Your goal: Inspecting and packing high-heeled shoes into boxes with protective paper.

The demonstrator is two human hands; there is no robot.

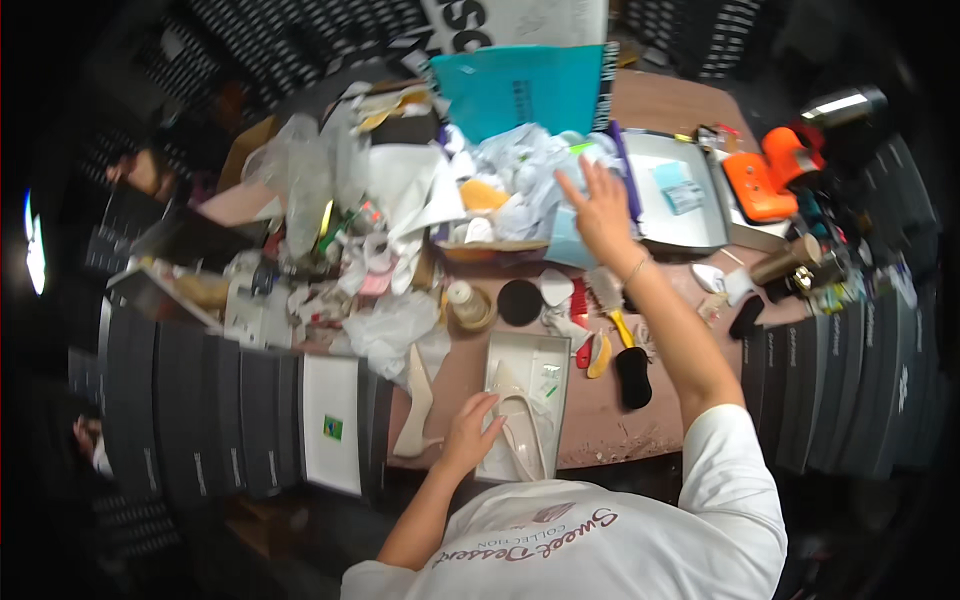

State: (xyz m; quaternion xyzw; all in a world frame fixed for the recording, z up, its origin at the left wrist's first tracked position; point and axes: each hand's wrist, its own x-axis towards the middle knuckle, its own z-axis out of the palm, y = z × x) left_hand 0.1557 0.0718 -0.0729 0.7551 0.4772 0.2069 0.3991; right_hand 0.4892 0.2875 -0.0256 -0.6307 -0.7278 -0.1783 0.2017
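A cream high-heeled shoe (pixel 522 432) lies in an open white shoe box (pixel 552 362) at the table's front edge. Its mate, another cream heeled shoe (pixel 416 408), rests on its side on the table to the left of the box. My left hand (pixel 473 432) is over the box's left rim with its fingers apart, close to the shoe inside. Further off, my right hand (pixel 603 212) is stretched out with spread fingers at the right edge of a heap of crumpled white tissue paper (pixel 525 165). I see nothing held in either hand.
Dark shoe boxes (pixel 190 400) stand in a row at the left, and more boxes (pixel 840 390) at the right. A yellow-handled brush (pixel 610 300), a black sponge (pixel 632 378) and a round black lid (pixel 520 302) lie mid-table. An orange tape dispenser (pixel 757 187) sits at the far right.
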